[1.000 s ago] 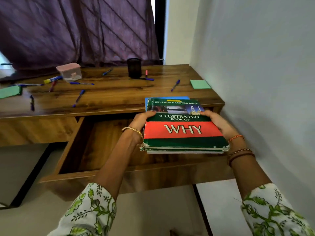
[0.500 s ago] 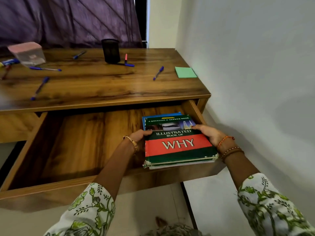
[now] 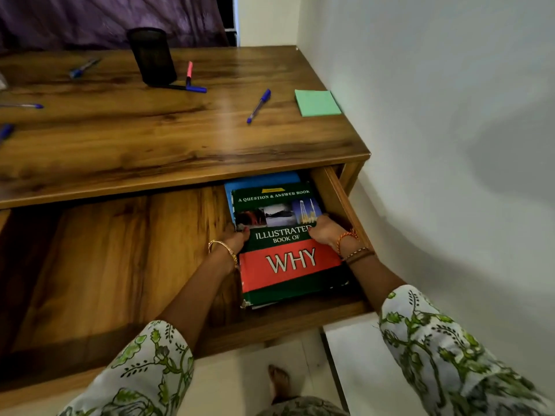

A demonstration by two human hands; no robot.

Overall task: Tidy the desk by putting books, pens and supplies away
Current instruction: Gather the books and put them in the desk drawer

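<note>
A person in green-leaf-print sleeves is reaching both hands into the open drawer [image 3: 120, 265] of a wooden desk [image 3: 180, 136], where a stack of books [image 3: 288, 262] is lying flat in the right end, close against the drawer's right wall. The top cover is reading "Illustrated Book of Why"; a blue book [image 3: 261, 180] is peeking out beneath it at the far edge, partly under the desktop. The left hand [image 3: 237, 237] is gripping the stack's left edge, thumb curled over the cover. The right hand [image 3: 322, 229] is grasping the right edge, fingers curling down between the books and the drawer wall.

On the desktop, a black mesh pen cup [image 3: 151, 55] is standing at the far side by the purple curtain [image 3: 105, 19]. Just right of it, a pink pen [image 3: 189, 72] and a dark pen with a blue cap [image 3: 183, 87] are lying together. Nearer and to the right, a blue pen [image 3: 259, 106] is lying at a slant, and a green pad of sticky notes [image 3: 316, 103] is sitting near the desk's right edge by the white wall [image 3: 435, 115]. More blue pens [image 3: 82, 67] are lying scattered toward the left.
</note>
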